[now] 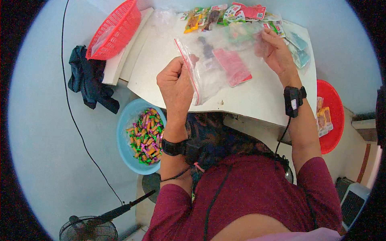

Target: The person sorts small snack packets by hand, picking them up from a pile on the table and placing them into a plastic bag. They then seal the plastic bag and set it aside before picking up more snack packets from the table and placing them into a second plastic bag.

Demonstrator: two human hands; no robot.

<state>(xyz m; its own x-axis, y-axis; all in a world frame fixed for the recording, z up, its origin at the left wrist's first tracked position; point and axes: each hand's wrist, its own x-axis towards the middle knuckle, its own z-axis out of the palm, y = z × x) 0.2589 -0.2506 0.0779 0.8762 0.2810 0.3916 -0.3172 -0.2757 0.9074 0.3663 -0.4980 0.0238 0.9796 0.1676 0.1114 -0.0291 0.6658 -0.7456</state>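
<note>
A clear zip bag (209, 82) with a red seal strip hangs above the white table (161, 46), stretched between both hands. My left hand (175, 80) is closed on the bag's edge near the red strip. At the bag's far right end, my right hand (275, 50) pinches the plastic between thumb and fingers. A pink-red packet (231, 66) shows in the area of the bag; whether it is inside or behind the plastic I cannot tell. Several colourful food packets (213, 18) lie along the table's back edge.
A red basket (116, 32) leans at the upper left beside dark cloth (86, 78). A blue basin (124, 150) holds many wrapped sweets at the lower left. At right stands a red basin (337, 116) with packets. Bluish packets (300, 54) lie at the table's right. A fan (88, 229) stands below.
</note>
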